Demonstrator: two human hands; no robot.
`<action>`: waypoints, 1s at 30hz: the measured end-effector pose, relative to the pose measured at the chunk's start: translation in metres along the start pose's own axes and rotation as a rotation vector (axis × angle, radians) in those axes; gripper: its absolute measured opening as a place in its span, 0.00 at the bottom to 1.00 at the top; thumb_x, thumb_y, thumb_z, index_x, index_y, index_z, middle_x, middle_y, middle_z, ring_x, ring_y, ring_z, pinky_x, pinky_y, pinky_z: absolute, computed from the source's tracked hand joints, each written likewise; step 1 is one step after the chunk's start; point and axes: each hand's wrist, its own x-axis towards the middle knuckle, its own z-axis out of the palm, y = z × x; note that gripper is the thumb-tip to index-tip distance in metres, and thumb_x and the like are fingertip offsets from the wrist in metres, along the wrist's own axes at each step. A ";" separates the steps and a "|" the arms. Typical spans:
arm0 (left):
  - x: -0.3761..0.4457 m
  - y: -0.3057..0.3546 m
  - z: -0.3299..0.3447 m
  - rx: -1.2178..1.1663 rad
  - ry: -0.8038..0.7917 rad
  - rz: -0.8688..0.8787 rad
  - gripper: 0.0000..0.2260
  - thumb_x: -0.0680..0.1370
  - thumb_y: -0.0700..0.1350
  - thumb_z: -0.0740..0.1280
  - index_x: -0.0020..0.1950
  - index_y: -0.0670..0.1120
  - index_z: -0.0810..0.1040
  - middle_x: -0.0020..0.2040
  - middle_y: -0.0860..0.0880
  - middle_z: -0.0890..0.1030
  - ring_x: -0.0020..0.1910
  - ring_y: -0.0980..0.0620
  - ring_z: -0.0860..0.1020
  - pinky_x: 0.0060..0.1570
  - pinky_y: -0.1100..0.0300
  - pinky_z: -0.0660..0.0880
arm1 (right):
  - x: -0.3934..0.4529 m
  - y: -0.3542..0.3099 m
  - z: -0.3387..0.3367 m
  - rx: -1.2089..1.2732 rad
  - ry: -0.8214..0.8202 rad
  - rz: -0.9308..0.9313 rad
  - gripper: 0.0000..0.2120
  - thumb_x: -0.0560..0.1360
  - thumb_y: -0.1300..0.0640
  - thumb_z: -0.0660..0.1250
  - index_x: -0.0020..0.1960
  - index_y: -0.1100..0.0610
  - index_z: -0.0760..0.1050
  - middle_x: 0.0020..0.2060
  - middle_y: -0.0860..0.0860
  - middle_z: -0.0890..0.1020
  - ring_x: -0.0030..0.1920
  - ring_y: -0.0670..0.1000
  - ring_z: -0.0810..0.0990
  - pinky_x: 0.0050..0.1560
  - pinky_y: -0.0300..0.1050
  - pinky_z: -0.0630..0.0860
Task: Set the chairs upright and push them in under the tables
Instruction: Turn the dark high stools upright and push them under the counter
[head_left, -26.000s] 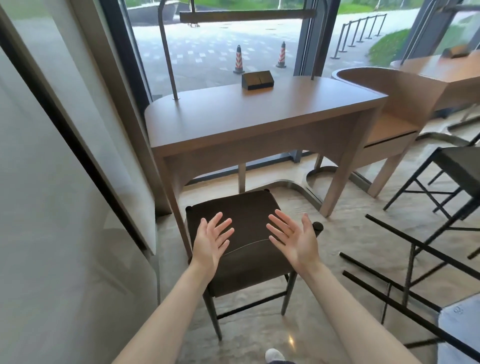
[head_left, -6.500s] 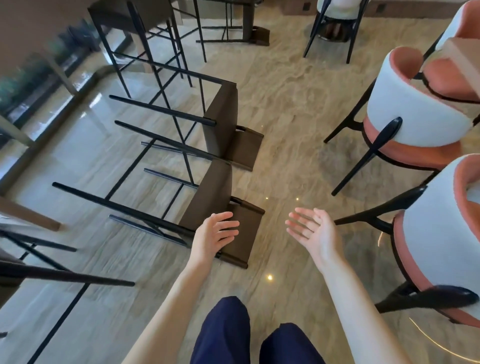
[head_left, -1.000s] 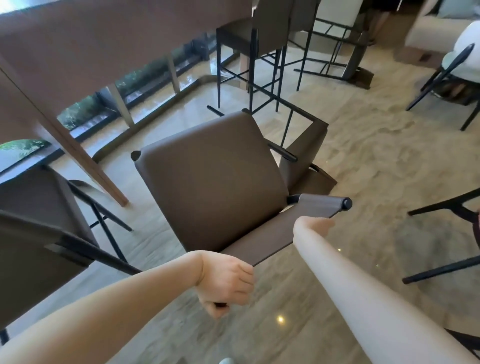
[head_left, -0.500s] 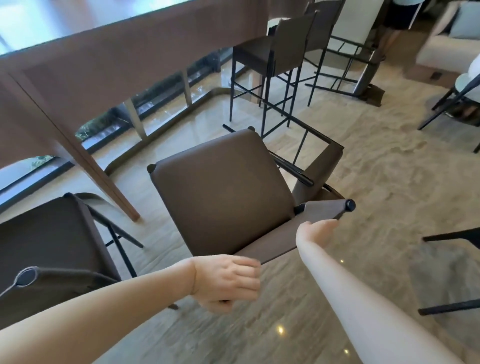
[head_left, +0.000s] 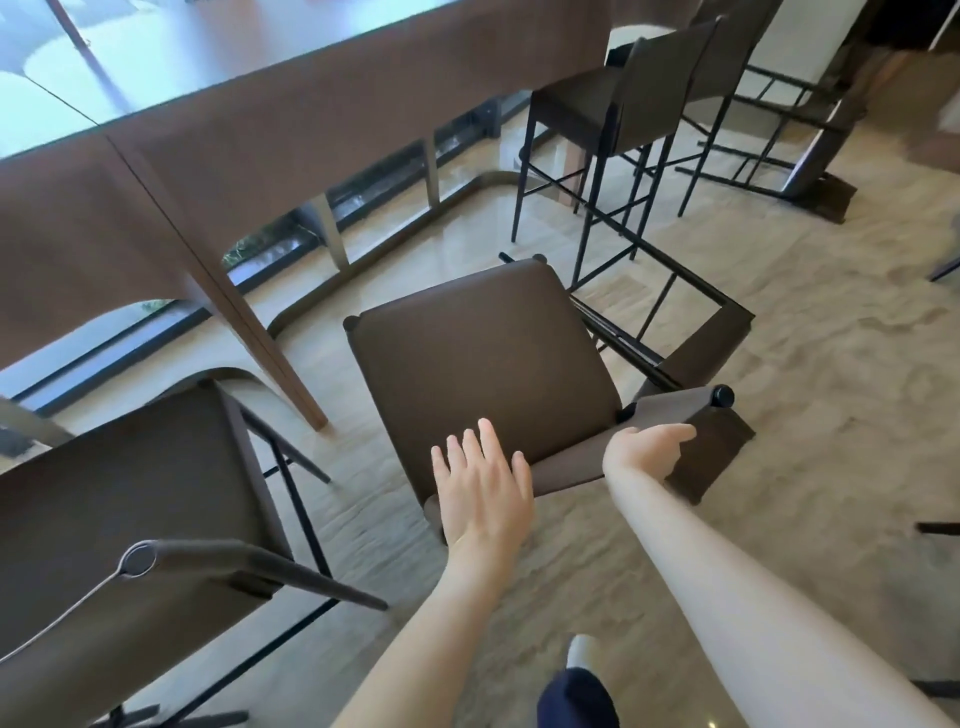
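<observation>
A brown bar chair (head_left: 483, 358) with a black frame stands upright in front of me, its seat facing the long brown table (head_left: 270, 119). My left hand (head_left: 485, 488) hovers flat with straight fingers over the near left end of its low backrest (head_left: 571, 462). My right hand (head_left: 647, 449) grips the backrest near its right end, thumb on the front and fingers hidden behind. Behind this chair a second brown chair (head_left: 696, 353) lies tipped on the floor, legs pointing toward the table.
Another upright brown chair (head_left: 130, 509) stands close at my left, near the table leg (head_left: 270, 338). Two tall chairs (head_left: 623, 104) stand farther along the table. A toppled chair (head_left: 810, 145) lies at the far right. Marble floor (head_left: 831, 338) stretches to the right.
My left hand has let go of the backrest's left end and now opens flat above it. The chair stands level on its legs. My right hand keeps its grip.
</observation>
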 end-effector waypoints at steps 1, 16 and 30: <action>0.003 0.000 0.000 0.010 -0.012 0.004 0.27 0.77 0.54 0.49 0.66 0.40 0.76 0.55 0.40 0.82 0.57 0.38 0.78 0.61 0.44 0.72 | 0.000 -0.002 0.001 -0.005 -0.004 -0.001 0.20 0.80 0.67 0.57 0.70 0.65 0.56 0.55 0.65 0.76 0.53 0.64 0.77 0.48 0.54 0.74; 0.033 -0.007 -0.010 0.060 0.035 -0.022 0.16 0.77 0.50 0.53 0.40 0.45 0.77 0.38 0.46 0.79 0.43 0.42 0.76 0.52 0.50 0.74 | 0.023 -0.029 -0.063 0.056 -0.653 -0.562 0.25 0.72 0.60 0.71 0.65 0.50 0.66 0.53 0.51 0.74 0.50 0.52 0.76 0.47 0.39 0.71; 0.046 -0.019 -0.026 0.080 -0.246 0.255 0.24 0.74 0.66 0.53 0.58 0.52 0.75 0.49 0.53 0.80 0.49 0.50 0.79 0.44 0.55 0.74 | 0.151 -0.077 -0.004 -1.354 -0.977 -1.636 0.26 0.76 0.43 0.62 0.73 0.40 0.62 0.65 0.41 0.76 0.62 0.47 0.76 0.60 0.44 0.72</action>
